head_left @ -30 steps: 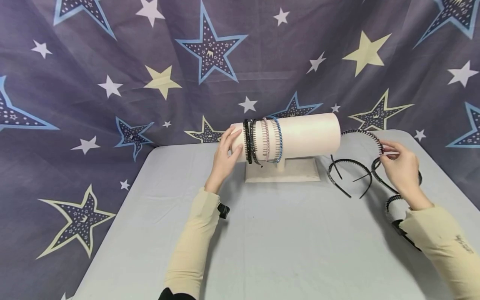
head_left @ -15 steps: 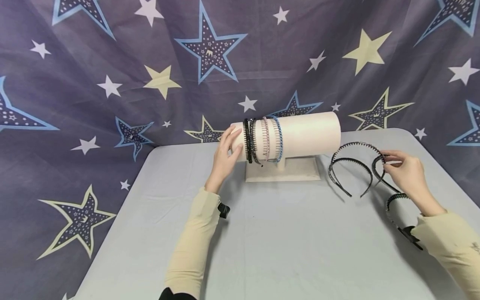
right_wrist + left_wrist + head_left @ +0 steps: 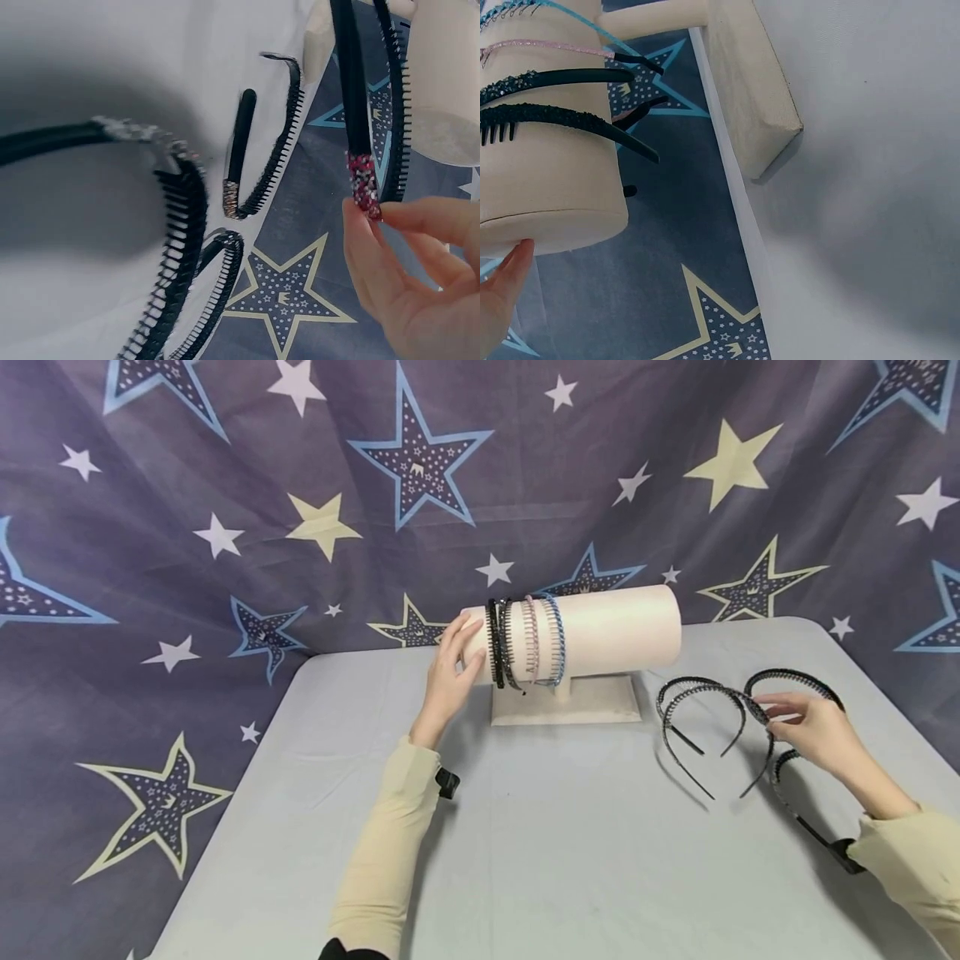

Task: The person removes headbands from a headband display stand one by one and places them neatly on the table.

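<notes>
My right hand point(image 3: 813, 727) pinches a black toothed headband point(image 3: 352, 97) between thumb and fingers, at a patch of red and silver glitter. The held headband's open ends point down, and its arch overlaps another black headband point(image 3: 681, 682) in the head view. My left hand point(image 3: 447, 675) rests against the left end of a cream cylinder display stand point(image 3: 618, 631), its fingers point(image 3: 514, 270) touching the end rim. Around the cylinder sit black headbands point(image 3: 496, 643), a pink headband point(image 3: 532, 639) and a blue headband point(image 3: 558, 639).
A black headband point(image 3: 798, 675) lies behind my right hand, and one with a glitter section point(image 3: 783, 793) lies toward the front right, partly hidden by the wrist. The stand's flat base point(image 3: 525, 714) sits on the grey-covered table point(image 3: 540, 843). A star-patterned cloth point(image 3: 510, 468) hangs behind.
My right hand has drawn the pinched headband away from the cylinder's right end, down and toward me, over the headbands on the table. The left hand stays in place.
</notes>
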Action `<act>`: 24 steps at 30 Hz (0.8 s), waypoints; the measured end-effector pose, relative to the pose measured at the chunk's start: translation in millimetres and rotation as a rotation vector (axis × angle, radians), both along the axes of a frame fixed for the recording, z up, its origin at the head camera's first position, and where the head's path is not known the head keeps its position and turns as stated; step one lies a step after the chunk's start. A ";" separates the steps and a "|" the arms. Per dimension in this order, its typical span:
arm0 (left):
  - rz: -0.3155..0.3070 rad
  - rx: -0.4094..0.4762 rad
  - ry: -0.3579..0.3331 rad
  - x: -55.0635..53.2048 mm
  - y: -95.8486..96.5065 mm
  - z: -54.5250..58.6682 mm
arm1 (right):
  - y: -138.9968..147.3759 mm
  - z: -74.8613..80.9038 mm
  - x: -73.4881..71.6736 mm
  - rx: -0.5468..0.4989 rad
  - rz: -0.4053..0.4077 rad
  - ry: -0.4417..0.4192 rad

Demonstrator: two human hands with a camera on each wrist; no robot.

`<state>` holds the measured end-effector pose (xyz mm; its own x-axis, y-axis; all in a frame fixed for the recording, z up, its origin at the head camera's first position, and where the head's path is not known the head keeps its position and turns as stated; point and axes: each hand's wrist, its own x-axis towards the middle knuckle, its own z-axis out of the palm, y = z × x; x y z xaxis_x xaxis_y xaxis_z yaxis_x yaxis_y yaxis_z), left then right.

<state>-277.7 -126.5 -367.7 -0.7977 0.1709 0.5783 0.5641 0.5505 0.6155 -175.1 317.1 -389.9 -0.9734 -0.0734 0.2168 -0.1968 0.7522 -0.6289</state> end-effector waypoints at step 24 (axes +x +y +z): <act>0.003 0.004 -0.002 1.5 -0.7 0.0 | 4.8 -22.9 24.4 -0.013 0.118 -0.080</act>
